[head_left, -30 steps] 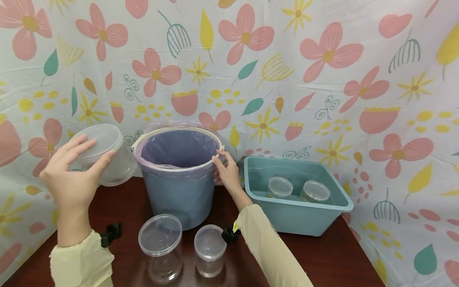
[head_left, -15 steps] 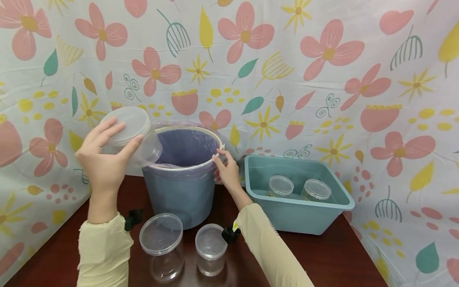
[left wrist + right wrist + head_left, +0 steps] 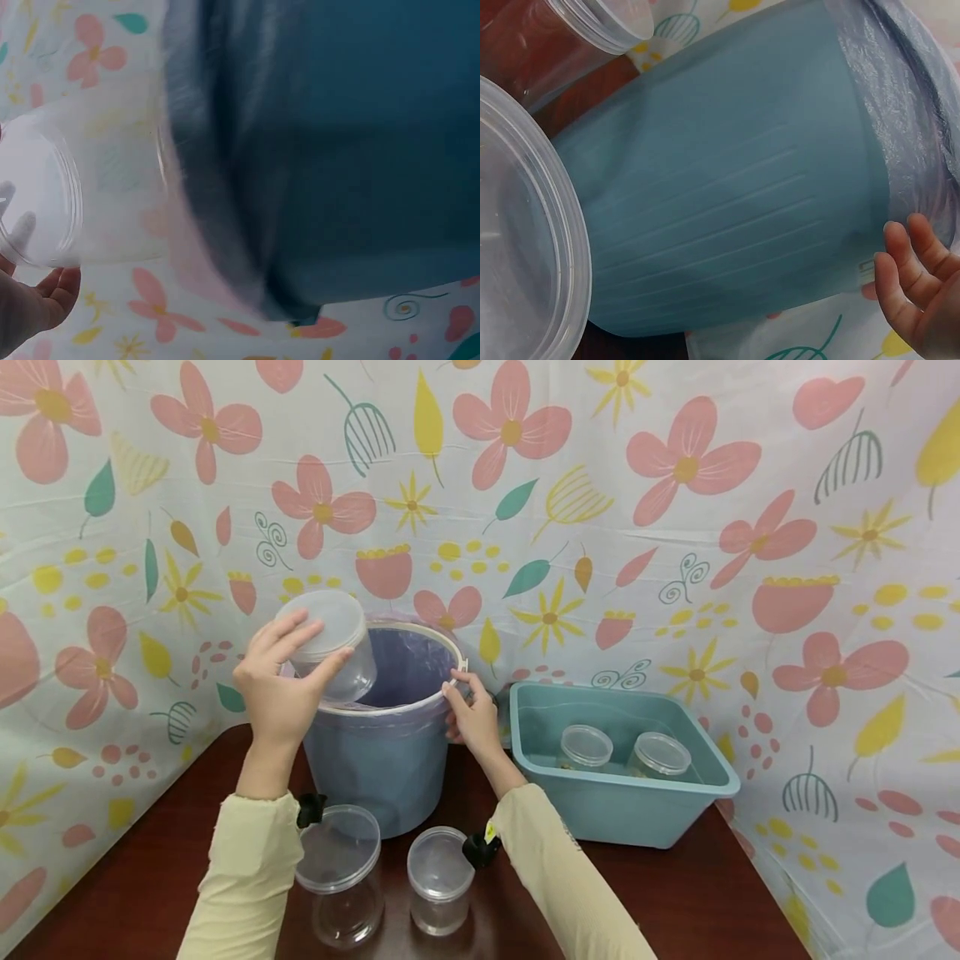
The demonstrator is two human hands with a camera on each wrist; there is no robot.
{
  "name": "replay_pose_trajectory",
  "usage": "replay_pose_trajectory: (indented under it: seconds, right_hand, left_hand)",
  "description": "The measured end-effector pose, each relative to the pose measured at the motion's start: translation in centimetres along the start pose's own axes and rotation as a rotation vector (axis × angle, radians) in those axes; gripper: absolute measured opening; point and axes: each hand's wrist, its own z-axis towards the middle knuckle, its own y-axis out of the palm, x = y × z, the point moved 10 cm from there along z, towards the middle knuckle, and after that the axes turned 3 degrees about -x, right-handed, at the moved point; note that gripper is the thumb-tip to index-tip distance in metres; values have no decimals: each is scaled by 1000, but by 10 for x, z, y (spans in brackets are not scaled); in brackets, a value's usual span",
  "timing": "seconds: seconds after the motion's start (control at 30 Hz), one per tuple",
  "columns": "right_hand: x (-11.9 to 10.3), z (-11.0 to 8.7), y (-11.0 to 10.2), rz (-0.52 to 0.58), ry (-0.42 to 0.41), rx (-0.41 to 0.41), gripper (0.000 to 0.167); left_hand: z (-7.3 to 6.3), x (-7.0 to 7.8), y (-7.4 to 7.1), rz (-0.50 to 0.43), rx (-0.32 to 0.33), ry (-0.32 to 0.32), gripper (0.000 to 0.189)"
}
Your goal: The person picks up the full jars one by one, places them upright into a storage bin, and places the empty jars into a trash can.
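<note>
In the head view, my left hand [image 3: 281,693] grips a clear plastic jar [image 3: 351,675] by its whitish lid [image 3: 330,622], fingers over the top and thumb at the lid's edge. The jar is tilted and overlaps the left part of the mouth of a blue trash bin [image 3: 382,768]. A thin purple liner bag [image 3: 206,172] folds over the bin's rim. My right hand [image 3: 476,717] pinches the bin's white rim on the right side. In the right wrist view, those fingertips [image 3: 889,262] lie by the liner; their exact contact is partly hidden.
Two lidded clear jars, one larger [image 3: 347,906] and one smaller [image 3: 440,910], stand on the dark red table [image 3: 135,877] before the bin. A teal basin [image 3: 622,810] at the right holds two more lidded jars [image 3: 587,746]. Flowered cloth [image 3: 510,510] hangs behind.
My left hand has carried the jar rightward from beside the bin to over the left part of its mouth. The right hand has stayed at the rim.
</note>
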Motion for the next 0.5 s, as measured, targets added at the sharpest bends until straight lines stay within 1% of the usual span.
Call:
replay_pose_trajectory:
  seconds: [0.17, 0.27, 0.5]
  right_hand:
    - [0, 0, 0, -8, -4, 6, 36]
    - [0, 0, 0, -13, -8, 11, 36]
    - [0, 0, 0, -17, -15, 20, 34]
  left_hand:
    - [-9, -10, 13, 19, -58, 4, 39]
    - [-15, -17, 19, 26, -88, -10, 39]
    - [-26, -28, 26, 49, -132, -25, 40]
